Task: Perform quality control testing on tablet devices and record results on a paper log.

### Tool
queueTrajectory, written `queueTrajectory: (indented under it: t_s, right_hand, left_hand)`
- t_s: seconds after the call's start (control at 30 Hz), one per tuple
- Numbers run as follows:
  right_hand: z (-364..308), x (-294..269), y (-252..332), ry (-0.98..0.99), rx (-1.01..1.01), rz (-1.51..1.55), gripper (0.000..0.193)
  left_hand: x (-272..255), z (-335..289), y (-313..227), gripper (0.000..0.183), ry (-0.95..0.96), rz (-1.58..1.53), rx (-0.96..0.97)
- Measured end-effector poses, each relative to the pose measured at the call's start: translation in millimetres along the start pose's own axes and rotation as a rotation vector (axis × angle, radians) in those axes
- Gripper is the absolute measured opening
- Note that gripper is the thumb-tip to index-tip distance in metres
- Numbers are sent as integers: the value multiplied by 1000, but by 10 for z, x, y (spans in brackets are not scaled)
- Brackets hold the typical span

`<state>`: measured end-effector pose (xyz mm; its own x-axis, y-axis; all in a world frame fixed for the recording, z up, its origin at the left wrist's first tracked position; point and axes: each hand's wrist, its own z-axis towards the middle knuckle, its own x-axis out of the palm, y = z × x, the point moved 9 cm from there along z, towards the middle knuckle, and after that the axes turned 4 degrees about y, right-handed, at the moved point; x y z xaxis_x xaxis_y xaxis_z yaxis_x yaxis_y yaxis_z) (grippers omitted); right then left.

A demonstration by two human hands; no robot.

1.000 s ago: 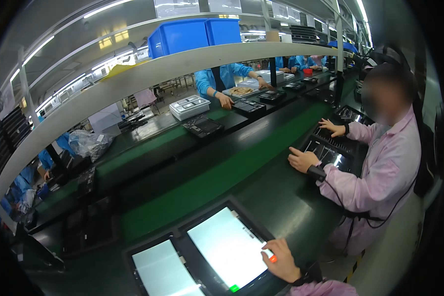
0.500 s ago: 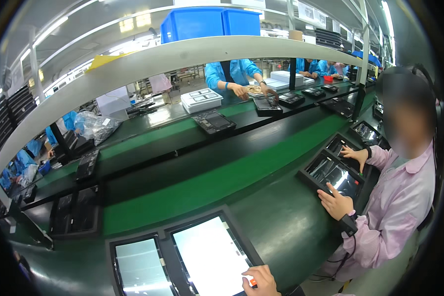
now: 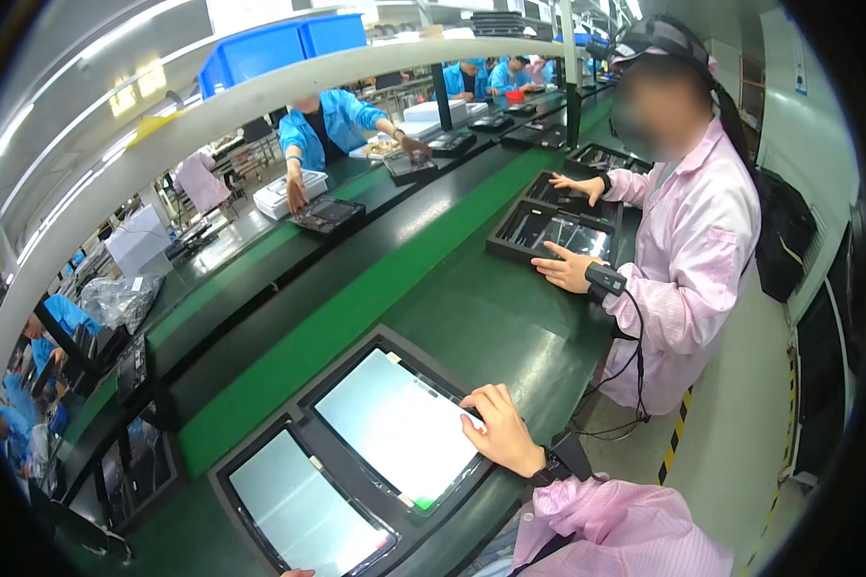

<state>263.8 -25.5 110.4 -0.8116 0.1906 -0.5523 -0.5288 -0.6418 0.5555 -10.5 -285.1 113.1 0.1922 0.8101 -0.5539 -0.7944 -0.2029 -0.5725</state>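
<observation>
In front of me lies a black tray (image 3: 346, 460) with two flat screen panels in it. The right screen panel (image 3: 394, 423) glows white, with a small green tab (image 3: 423, 502) at its lower corner. Beside it, the left screen panel (image 3: 303, 505) shows a paler grey-white. My right hand (image 3: 502, 433) rests at the right edge of the bright panel, fingers bent and thumb apart from them; I see nothing held. Of my left hand (image 3: 299, 573), only a sliver shows at the bottom edge, by the left panel, its fingers mostly hidden.
A co-worker in pink (image 3: 688, 250) works to the right over a similar tray (image 3: 510, 252). Across the green-striped bench (image 3: 356, 337), a person in blue reaches to dark device parts (image 3: 327, 213). Another black tray (image 3: 168, 471) lies at left. A curved pale rail (image 3: 260, 101) runs overhead.
The view has turned right and down, so more of my right arm shows. My right hand now sits higher along the panel's edge. The person in blue has reached toward a device part.
</observation>
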Motion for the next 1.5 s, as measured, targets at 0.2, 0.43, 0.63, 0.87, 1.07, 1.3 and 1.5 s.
queueTrajectory:
  t_s: [0.2, 0.43, 0.63, 0.87, 1.07, 1.3, 1.5]
  right_hand:
    - [-18, 72, 31, 50, -21, 3, 17]
    - [-82, 63, 184, 29, -52, 22, 17]
    - [-100, 36, 59, 89, -48, 40, 14]
    - [46, 102, 214, 247, -155, 138, 15]
    - [96, 276, 351, 715, -205, 182, 19]
    - [63, 319, 612, 922, -402, 107, 22]
    - [125, 246, 307, 893, -278, 37, 21]
  left_hand:
    - [-23, 38, -3, 18, -5, 33, 8]
    - [-44, -42, 190, 21, 66, 29, -7]
    - [11, 45, 16, 14, 36, 72, 57]
    - [13, 162, 70, 17, 302, -80, 21]
    - [313, 218, -258, 25, 803, 177, 325]
    - [639, 162, -512, 29, 1097, 299, 657]
    - [790, 79, -554, 24, 1245, 237, 769]
